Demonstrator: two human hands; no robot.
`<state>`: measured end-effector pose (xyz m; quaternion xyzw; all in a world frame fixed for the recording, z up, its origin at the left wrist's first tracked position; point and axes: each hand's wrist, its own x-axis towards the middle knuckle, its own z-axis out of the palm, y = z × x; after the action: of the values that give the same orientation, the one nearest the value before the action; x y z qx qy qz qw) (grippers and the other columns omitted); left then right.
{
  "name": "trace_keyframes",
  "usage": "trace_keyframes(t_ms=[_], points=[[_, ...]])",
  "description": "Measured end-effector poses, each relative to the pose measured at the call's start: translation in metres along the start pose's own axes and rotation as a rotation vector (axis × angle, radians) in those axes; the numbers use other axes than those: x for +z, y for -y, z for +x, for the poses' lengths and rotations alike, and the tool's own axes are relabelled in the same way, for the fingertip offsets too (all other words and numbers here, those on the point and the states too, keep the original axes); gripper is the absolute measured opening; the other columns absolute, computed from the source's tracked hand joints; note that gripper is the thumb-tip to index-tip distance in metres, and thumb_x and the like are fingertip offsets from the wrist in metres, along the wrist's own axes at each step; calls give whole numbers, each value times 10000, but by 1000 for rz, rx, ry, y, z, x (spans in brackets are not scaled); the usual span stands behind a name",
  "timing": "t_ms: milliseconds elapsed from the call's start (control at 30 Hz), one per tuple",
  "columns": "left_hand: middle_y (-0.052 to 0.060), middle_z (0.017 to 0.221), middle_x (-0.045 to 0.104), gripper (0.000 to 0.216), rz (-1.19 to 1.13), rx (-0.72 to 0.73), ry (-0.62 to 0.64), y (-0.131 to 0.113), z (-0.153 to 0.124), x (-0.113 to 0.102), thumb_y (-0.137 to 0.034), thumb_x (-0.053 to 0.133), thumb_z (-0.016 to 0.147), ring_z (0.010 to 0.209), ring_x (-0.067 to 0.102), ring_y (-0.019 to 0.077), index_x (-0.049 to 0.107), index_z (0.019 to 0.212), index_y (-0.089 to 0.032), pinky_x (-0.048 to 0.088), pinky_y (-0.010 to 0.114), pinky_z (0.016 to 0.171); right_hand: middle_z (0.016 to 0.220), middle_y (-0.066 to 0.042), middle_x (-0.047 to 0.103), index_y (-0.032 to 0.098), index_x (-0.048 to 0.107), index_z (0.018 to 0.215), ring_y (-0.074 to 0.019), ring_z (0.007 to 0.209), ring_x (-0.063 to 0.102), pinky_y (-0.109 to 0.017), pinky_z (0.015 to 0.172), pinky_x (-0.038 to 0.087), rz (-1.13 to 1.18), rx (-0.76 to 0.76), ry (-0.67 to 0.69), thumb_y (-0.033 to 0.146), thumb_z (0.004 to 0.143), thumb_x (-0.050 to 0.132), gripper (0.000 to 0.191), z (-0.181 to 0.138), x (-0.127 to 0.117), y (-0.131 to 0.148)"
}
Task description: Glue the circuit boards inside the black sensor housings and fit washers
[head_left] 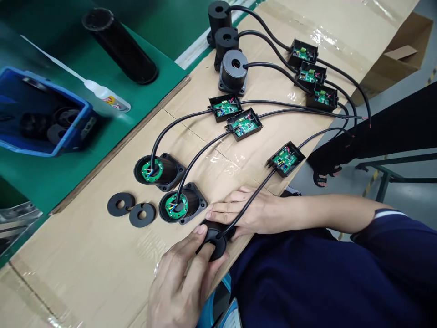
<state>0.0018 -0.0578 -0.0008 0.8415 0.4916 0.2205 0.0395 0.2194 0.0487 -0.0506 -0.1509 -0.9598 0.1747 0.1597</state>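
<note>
The left hand [180,278] grips the slotted end cap [220,248] of a black cylindrical housing [215,226], which lies between both hands at the near edge of the desk [102,273]; the right hand [252,212] clasps the housing's body.

Housing [214,226] partly hidden, blue bin [32,148] cut off

One housing [221,248] lay between the fingers [189,243]. Two rings [135,218] lay left of the fingers. Two more housings [193,200] lay just beyond them; three others [233,77] stood farther beyond. Circuit boxes [286,158] lay upper right, the bin [34,153] far upper left.
</note>
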Motion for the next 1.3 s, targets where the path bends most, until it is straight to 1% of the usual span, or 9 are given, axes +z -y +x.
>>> trace_keyframes(t_ms=[67, 167, 300, 467, 667, 800, 933, 1167, 1300], points=[[146, 1135, 691, 184, -50, 14, 31, 5, 1, -2, -155, 761, 873, 1067, 666, 212, 674, 1021, -87, 532, 320, 928, 1435, -83, 626, 121, 547, 1454, -192, 1140, 589, -336, 899, 470, 25, -26, 59, 478, 980, 682, 608, 4, -3, -4], [117, 1150, 700, 168, -162, 17, 53, 11, 3, -2, -141, 747, 879, 1138, 667, 201, 663, 1022, -114, 533, 297, 1014, 1459, -73, 607, 126, 530, 1469, -201, 1172, 570, -346, 902, 458, 38, -43, 73, 461, 1018, 627, 570, 4, -4, -8], [92, 1150, 713, 142, -245, 3, 75, 17, 6, 1, -186, 740, 893, 1145, 682, 196, 625, 974, -169, 568, 295, 1003, 1484, -60, 584, 134, 519, 1472, -205, 1196, 554, -349, 900, 453, 38, -39, 109, 458, 965, 709, 631, 4, -1, -8], [185, 1370, 602, 157, -212, -54, 196, 12, 8, 1, -181, 673, 941, 1310, 605, 248, 517, 962, -178, 563, 346, 1020, 1431, -80, 621, 120, 594, 1374, -212, 1191, 569, -346, 946, 439, 80, -44, 95, 438, 1004, 653, 491, 7, -1, -9], [183, 1284, 568, 210, -186, -106, 86, 3, 4, 15, -160, 678, 930, 1299, 593, 236, 470, 956, -173, 572, 319, 980, 1373, -98, 648, 119, 601, 1349, -210, 1158, 588, -345, 906, 446, 69, -35, 83, 461, 983, 682, 508, 9, 0, -9], [160, 1237, 548, 130, -171, -71, 28, 6, -1, 24, -242, 578, 988, 1302, 569, 280, 479, 929, -181, 546, 425, 1022, 1391, -89, 634, 147, 614, 1334, -208, 1168, 589, -350, 912, 452, 69, -26, 95, 469, 990, 669, 474, 9, -1, -8], [113, 1118, 535, 90, -106, -18, -30, 11, -2, 23, -198, 601, 957, 1166, 589, 257, 519, 927, -178, 529, 409, 940, 1403, -59, 631, 143, 581, 1391, -194, 1173, 580, -340, 892, 451, 80, -13, 74, 455, 995, 666, 511, 8, 0, -8], [134, 1115, 506, 57, -27, -34, 39, 11, -1, 17, -235, 557, 966, 1189, 492, 309, 528, 958, -186, 458, 479, 936, 1392, -67, 644, 141, 580, 1397, -189, 1157, 578, -341, 870, 446, 51, -4, 55, 457, 1013, 635, 501, 7, 0, -7], [134, 1154, 481, 49, -17, -142, 50, 0, -2, 19, -226, 558, 964, 1220, 459, 312, 523, 987, -199, 462, 503, 951, 1381, -56, 655, 133, 583, 1403, -192, 1156, 587, -337, 881, 456, 49, 1, 42, 478, 996, 657, 538, 8, 1, -6]])
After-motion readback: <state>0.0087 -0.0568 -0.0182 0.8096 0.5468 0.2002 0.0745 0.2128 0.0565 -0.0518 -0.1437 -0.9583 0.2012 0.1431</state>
